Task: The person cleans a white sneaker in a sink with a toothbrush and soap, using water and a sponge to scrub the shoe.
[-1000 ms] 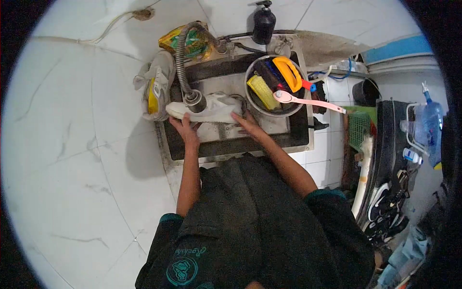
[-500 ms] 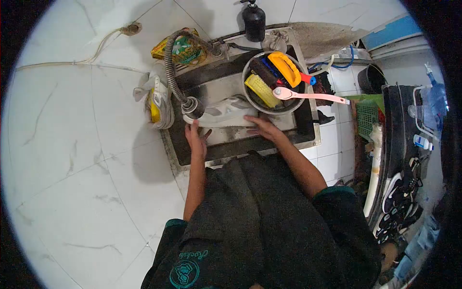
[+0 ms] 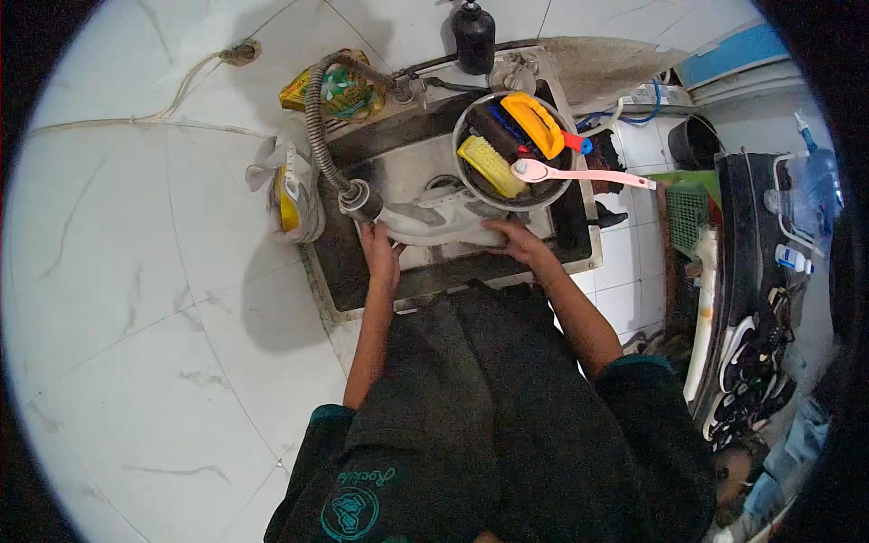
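A white and grey sneaker (image 3: 434,222) lies lengthwise between my hands, over the metal sink (image 3: 434,276). My left hand (image 3: 382,253) grips one end of it, just below the faucet's spray head (image 3: 362,199). At the other end my right hand (image 3: 518,242) has its fingers around the sole side. The flexible faucet hose (image 3: 317,127) arches down to the spray head, which hides part of the shoe's left end. Above my right hand a round metal basin (image 3: 471,184) holds several brushes, among them a yellow brush (image 3: 491,166), an orange-handled brush (image 3: 534,127) and a pink long-handled brush (image 3: 579,175).
Another sneaker (image 3: 299,195) stands left of the sink. A black pump bottle (image 3: 473,38) and a green-yellow pouch (image 3: 348,90) are at the back edge. To the right are a green basket (image 3: 688,219), a black bucket (image 3: 695,142) and several shoes (image 3: 742,357).
Both hands and the sneaker have shifted a little to the right. The sneaker now looks tilted, with its grip ends still in both hands.
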Demonstrator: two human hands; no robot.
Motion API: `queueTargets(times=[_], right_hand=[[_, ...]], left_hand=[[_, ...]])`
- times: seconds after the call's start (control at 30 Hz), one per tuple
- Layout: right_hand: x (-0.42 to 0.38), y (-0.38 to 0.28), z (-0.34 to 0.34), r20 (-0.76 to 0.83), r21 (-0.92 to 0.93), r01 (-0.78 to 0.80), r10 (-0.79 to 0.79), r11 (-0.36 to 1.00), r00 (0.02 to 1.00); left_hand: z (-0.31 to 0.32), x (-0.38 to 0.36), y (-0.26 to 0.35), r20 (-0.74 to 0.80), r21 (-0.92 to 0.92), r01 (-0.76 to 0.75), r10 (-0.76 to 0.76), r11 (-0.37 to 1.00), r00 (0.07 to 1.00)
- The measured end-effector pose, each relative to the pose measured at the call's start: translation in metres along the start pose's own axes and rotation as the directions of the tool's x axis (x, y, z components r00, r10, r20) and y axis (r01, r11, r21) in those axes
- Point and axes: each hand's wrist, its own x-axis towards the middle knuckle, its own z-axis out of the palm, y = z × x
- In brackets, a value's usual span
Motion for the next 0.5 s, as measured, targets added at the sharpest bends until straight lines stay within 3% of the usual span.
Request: queueTargets(times=[0.03,0.13,0.23,0.33,0.43,0.5], right_hand=[[-0.009,-0.009,0.011,-0.045,0.005,0.015,-0.014,1.000,0.999],[0.007,-0.005,0.009,0.076,0.278,0.048,-0.071,0.959,0.995],[0.027,0.009,0.007,-0.058,0.283,0.071,-0.057,0.956,0.997],[0.054,0.023,0.007,0.037,0.298,0.124,-0.141,0.947,0.989],[0.034,0.006,0.031,0.018,0.235,0.069,-0.076,0.970,0.997],[0.042,0.007,0.043,-0.029,0.236,0.149,-0.146,0.960,0.989]], left_hand=[[0.001,0.001,0.002,-0.025,-0.014,-0.021,0.020,1.000,0.999],[-0.024,0.028,-0.014,-0.083,0.014,-0.089,0.090,0.996,0.992],[-0.033,0.030,-0.009,-0.132,0.072,-0.080,0.089,0.994,0.987],[-0.041,0.031,0.000,-0.106,0.074,-0.060,0.068,0.995,0.992],[-0.067,0.041,-0.001,-0.076,0.129,-0.057,0.067,0.990,0.995],[-0.081,0.044,0.006,-0.052,0.196,-0.026,0.037,0.980,0.998]])
